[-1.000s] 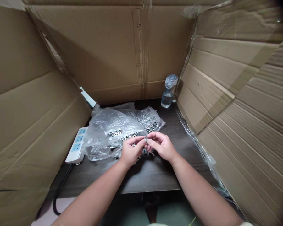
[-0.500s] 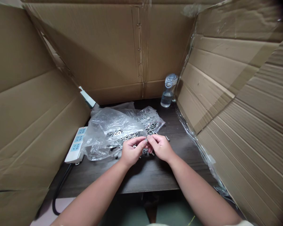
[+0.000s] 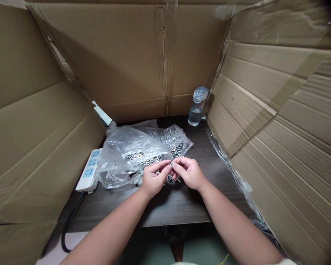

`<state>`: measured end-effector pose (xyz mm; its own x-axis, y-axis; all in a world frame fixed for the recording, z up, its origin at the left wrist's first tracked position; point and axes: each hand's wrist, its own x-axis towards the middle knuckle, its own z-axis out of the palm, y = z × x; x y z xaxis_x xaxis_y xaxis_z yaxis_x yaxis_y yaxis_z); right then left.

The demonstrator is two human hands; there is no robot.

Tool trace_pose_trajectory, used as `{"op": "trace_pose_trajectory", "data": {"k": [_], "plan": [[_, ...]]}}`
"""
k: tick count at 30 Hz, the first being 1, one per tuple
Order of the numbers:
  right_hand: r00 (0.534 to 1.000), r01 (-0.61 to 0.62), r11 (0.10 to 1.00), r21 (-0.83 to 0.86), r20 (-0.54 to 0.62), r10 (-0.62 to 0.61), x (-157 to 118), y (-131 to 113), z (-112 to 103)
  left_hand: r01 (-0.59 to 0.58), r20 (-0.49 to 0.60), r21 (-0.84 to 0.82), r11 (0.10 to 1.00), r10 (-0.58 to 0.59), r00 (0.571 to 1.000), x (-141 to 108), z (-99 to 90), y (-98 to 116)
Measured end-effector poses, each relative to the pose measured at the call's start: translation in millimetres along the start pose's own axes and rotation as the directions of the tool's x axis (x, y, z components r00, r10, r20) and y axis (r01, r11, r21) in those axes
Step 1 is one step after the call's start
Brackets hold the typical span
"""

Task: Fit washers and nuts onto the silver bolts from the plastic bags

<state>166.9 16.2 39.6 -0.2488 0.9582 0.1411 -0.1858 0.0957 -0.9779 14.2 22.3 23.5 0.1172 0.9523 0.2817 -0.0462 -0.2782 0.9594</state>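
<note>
My left hand (image 3: 153,179) and my right hand (image 3: 191,174) meet over the dark table, thumbs and fingertips pinched together. Between them is a small shiny metal fastener (image 3: 171,164), mostly covered by the fingers, so its exact kind is unclear. Loose metal hardware (image 3: 170,179) lies just below and behind the fingertips. Several nuts (image 3: 151,160) rest on or in a clear plastic bag (image 3: 114,154) left of my hands. Beyond my fingers, a second clear bag (image 3: 172,135) holds many bolts (image 3: 178,148).
A white power strip (image 3: 89,170) with a black cable (image 3: 68,224) stands at the left. A clear water bottle (image 3: 196,110) is at the back right. Cardboard walls (image 3: 121,73) enclose the table (image 3: 179,209) on three sides.
My right hand has shifted very slightly to the right and tilted a little. My left hand stays almost where it was, and the pinch at the fingertips continues.
</note>
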Motion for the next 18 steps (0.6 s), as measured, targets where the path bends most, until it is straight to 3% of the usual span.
{"op": "trace_pose_trajectory", "data": {"k": [4,12,15,18], "plan": [[1.0,0.016,0.997,-0.072,0.018,-0.015,-1,2,0,-0.123,0.024,0.064,0.99,0.122,0.992,0,0.3,2],[1.0,0.013,0.991,-0.135,0.015,-0.011,-1,5,2,-0.327,0.222,0.163,0.931,0.289,0.931,4,-0.1,13],[0.999,-0.026,0.995,-0.101,0.019,0.028,0,6,4,-0.279,0.204,0.18,0.943,0.242,0.949,3,-2.1,12],[0.996,-0.09,0.993,-0.08,0.015,0.092,2,6,5,-0.124,0.171,0.154,0.98,0.097,0.98,1,-2.4,11]]}}
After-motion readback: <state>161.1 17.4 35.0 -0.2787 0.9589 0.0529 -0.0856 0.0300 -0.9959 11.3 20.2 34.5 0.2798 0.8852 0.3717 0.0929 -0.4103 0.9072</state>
